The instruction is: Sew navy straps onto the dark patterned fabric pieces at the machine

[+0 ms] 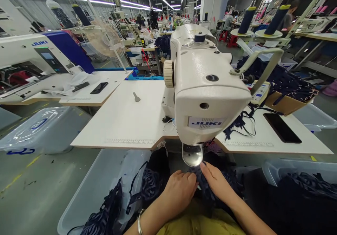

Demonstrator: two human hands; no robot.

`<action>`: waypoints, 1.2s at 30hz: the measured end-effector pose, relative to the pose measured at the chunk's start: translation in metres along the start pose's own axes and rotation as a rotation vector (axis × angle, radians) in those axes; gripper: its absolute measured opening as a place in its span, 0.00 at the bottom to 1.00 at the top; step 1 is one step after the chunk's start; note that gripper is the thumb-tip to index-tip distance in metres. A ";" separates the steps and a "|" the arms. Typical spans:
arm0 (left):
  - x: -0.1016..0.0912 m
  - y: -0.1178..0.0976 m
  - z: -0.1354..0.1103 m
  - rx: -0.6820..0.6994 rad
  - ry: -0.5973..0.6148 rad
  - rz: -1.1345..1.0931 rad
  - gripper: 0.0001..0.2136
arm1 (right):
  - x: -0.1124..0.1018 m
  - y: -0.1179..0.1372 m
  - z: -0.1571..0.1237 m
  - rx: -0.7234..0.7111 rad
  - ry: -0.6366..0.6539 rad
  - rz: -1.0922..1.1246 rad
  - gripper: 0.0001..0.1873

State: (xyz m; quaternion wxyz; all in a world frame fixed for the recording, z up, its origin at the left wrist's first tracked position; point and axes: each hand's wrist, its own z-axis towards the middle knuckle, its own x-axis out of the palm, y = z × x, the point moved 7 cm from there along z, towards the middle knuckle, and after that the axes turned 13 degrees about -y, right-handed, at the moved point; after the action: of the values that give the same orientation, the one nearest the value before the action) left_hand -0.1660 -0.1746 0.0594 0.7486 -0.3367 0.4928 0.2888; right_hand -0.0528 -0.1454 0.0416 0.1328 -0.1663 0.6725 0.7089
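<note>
While both hands were tucked in low under the nose of the white sewing machine [207, 87], the dark blue lacy fabric [207, 193] sat between them, just beside the shiny metal plate [193, 156]. The left hand [181, 187] had its fingers curled down, pinching the fabric. The right hand [217, 180] had its thumb pointing up at the plate, but its other fingers were mostly hidden, so I couldn't tell if it was gripping.

As for progress, I'd call this piece mid-job: it was in hand and close to the plate, with no stitching visible from that angle. More dark pieces [105, 207] lay in the left bin [92, 178] and the right bin [271, 171], but nothing showed which were done and which were left.

Other stuff: the bench [126, 119] carried a flat metal bit [136, 97] on the left and a black phone [282, 128] on the right, with loose straps [235, 126] nearby and a cardboard box [295, 105] heaped with navy fabric [289, 80] behind. None of that blocked the hands, honestly; the bulky machine was the main obstacle, overhanging the work
</note>
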 end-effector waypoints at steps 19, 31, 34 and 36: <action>0.017 -0.026 0.006 0.040 0.062 0.005 0.05 | -0.011 0.006 0.003 -0.362 -0.235 -0.531 0.33; -0.044 0.007 0.000 -0.157 -0.094 -0.500 0.31 | -0.002 0.067 -0.022 -0.697 0.267 -0.529 0.16; -0.061 0.008 0.002 -0.128 -0.009 -0.861 0.28 | -0.011 0.101 -0.028 -0.660 0.436 -0.388 0.09; -0.069 0.017 0.006 -0.190 -0.030 -0.892 0.22 | -0.021 0.115 -0.019 -0.621 0.362 -0.308 0.05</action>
State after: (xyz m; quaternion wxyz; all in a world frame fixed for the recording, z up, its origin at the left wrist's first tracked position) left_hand -0.1996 -0.1664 0.1220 0.7726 -0.5790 0.2600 -0.0130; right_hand -0.0797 -0.1705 0.1546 0.0600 -0.4199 0.4055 0.8097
